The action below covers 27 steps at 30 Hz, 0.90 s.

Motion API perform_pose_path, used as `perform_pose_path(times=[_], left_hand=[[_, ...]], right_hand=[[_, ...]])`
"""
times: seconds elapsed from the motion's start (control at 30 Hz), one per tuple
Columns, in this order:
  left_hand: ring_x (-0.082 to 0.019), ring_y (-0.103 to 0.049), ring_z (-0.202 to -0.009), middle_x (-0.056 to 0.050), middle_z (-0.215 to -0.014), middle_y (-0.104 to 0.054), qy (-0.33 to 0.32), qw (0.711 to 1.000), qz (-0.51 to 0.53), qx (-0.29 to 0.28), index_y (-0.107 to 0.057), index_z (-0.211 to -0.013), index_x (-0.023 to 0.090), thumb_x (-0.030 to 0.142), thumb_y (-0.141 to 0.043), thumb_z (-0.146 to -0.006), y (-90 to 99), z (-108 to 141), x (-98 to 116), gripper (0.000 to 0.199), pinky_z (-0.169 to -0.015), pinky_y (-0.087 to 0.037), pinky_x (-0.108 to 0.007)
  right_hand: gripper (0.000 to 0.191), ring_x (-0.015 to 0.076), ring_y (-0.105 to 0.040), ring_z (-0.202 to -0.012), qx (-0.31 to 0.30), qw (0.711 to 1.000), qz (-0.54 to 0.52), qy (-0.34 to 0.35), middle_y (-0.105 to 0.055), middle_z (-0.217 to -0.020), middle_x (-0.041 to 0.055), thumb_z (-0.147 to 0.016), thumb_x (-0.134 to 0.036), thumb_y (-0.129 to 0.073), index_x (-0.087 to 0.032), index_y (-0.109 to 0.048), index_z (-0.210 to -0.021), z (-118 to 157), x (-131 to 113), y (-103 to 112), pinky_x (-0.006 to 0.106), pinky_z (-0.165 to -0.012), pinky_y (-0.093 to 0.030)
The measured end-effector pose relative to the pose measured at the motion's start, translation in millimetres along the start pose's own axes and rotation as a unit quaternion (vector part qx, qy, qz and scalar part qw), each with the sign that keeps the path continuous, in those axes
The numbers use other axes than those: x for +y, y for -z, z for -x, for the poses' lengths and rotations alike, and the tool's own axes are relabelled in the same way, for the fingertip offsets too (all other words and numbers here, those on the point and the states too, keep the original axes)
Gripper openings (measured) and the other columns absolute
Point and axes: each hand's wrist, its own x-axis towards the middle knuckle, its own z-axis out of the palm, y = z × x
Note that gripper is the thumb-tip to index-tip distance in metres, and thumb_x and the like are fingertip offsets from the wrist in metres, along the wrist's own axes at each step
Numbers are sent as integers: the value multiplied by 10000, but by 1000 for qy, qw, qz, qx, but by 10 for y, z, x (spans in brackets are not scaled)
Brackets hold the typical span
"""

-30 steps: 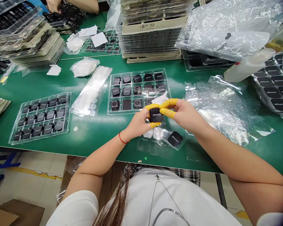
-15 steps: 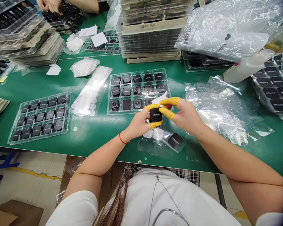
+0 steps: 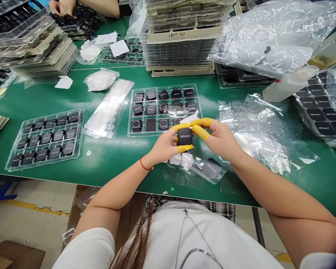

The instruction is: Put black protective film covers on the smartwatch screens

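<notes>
A small square smartwatch body (image 3: pixel 185 137), its top covered by a black printed film, is gripped between the yellow-capped thumb and fingers of my left hand (image 3: pixel 168 144). At its upper right corner, my right hand (image 3: pixel 220 138) pinches with thumb and forefinger, also in yellow finger cots. A white piece (image 3: pixel 189 118) shows just behind the fingertips; whether a hand holds it, I cannot tell. Below, a clear strip with a black square film (image 3: pixel 212 168) lies on the green table (image 3: pixel 114 164). Beyond my hands is a clear tray (image 3: pixel 144 133) of watch bodies, some covered in black film.
Another filled tray (image 3: pixel 44 167) lies at left, beside clear sticker sheets (image 3: pixel 109 108). Loose plastic film (image 3: pixel 257 138) and a white bottle (image 3: pixel 288 86) are at right. Tray stacks (image 3: pixel 182 48) stand behind. A co-worker's hands (image 3: pixel 63 7) are at the far left.
My right thumb and forefinger have shifted slightly over the watch body's upper right corner. The strip with the black film has slid a little to the right. My left hand keeps its grip.
</notes>
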Motion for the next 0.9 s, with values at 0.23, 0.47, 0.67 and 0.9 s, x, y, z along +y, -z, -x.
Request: perform_pose_path(times=[0.23, 0.47, 0.67, 0.9], left_hand=[[-121, -648, -824, -57, -1184, -668, -51, 995, -85, 32, -559, -1319, 258, 333, -811, -710, 6, 9, -49, 663, -772, -584, -264], [-134, -648, -844, -59, -1180, -675, -59, 989, -123, 49, -553, -1330, 257, 338, -785, -734, 4, 8, -68, 645, -787, -573, -284], [-106, -633, -798, -53, -1133, -676, -50, 992, -109, 42, -572, -1261, 233, 338, -798, -722, 10, -2, -32, 593, -760, -559, -252], [-105, -630, -810, -58, -1176, -652, -64, 992, -111, 20, -570, -1226, 230, 357, -796, -729, 3, 18, -9, 560, -760, -562, -252]], right_hand=[[179, 246, -630, -854, 53, 988, 123, 80, -709, -899, 52, -841, -258, -590, -228, -691, -986, 48, -14, -49, 417, -828, -466], [89, 232, -613, -872, 69, 989, 93, 92, -689, -919, 52, -835, -223, -593, -234, -661, -892, 63, 2, -82, 392, -794, -479], [59, 205, -608, -829, 41, 996, 2, 76, -678, -852, 24, -820, -252, -634, -240, -646, -763, 97, -129, -43, 383, -816, -483], [147, 184, -627, -793, -43, 981, -182, -54, -687, -827, 19, -785, -357, -714, -215, -677, -771, 6, -67, 60, 344, -777, -517]])
